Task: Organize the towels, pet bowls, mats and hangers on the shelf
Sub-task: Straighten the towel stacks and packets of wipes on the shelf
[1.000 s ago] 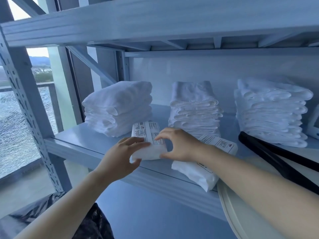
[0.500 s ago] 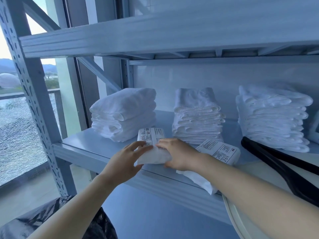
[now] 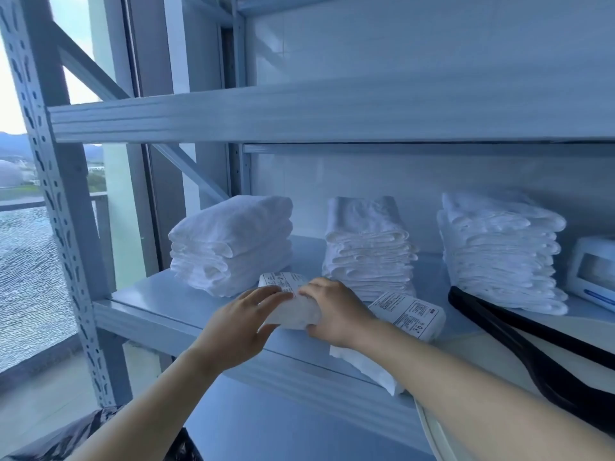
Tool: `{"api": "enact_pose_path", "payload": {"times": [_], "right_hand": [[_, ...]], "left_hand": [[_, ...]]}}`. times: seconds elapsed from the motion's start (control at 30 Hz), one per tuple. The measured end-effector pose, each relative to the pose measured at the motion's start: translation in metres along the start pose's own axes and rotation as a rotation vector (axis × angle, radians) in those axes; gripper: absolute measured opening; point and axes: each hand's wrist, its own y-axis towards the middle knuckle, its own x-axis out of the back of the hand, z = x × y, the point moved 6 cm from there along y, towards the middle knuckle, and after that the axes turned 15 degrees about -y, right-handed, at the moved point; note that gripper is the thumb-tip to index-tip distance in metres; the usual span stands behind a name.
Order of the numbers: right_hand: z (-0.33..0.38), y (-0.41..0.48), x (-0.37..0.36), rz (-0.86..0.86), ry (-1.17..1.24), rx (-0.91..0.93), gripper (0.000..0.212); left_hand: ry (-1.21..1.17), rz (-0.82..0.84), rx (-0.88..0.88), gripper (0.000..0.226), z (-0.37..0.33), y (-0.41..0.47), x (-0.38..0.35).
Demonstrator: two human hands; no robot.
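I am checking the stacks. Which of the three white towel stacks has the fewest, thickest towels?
The left stack, nearest the window: only a few bulky, rounded folds. The middle stack and right stack show many thin layers.

Cool bluish daylight enters from the window at left; soft focus, wide-angle bending at edges.

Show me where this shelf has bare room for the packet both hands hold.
Bare shelf lies left-front of the left towel stack, and in the gap between it and the middle stack. Right-front is crowded by the second packet and black hanger.
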Motion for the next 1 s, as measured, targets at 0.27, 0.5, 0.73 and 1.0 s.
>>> {"api": "enact_pose_path", "payload": {"times": [0.27,0.5,0.73,1.0], "right_hand": [[0.005,-0.007,0.018,-0.131,0.062,0.028,0.057],[0.0,-0.008,0.045,-0.224,0.111,0.005,0.049],[-0.013,-0.002,0.067,-0.221,0.247,-0.049,0.054],[-0.024,0.001,0.064,-0.412,0.301,-0.091,0.053]], "left_hand": [[-0.099,-0.078,0.025,0.041,-0.003,0.005,0.023],[-0.157,-0.217,-0.01,0.037,-0.018,0.007,0.045],[-0.267,-0.337,-0.097,0.047,-0.019,0.017,0.046],[-0.522,-0.34,0.17,0.09,0.015,0.025,0.021]]}}
